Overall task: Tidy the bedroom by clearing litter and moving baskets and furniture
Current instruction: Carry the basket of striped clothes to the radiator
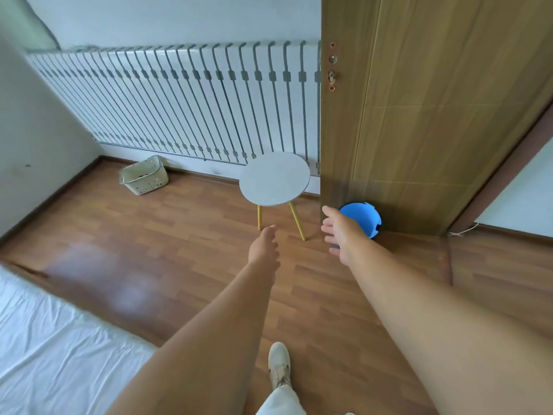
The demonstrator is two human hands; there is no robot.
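Observation:
A small round grey table [274, 178] on thin yellow legs stands on the wood floor in front of the radiator. Both my arms reach toward it. My left hand [264, 247] hangs in the air just below the tabletop's front edge, fingers loosely together, holding nothing. My right hand [339, 230] is spread open to the right of the table's legs, in front of a blue round basket [363, 218] that stands at the foot of the door. A cream plastic basket [144, 178] lies tilted on the floor by the wall at the left.
A wooden door [419, 115] stands open at the right, its edge close to the table. A long white radiator [179, 100] lines the far wall. A bed with a white sheet [54, 348] fills the lower left corner. My shoe [279, 365] is on the floor below.

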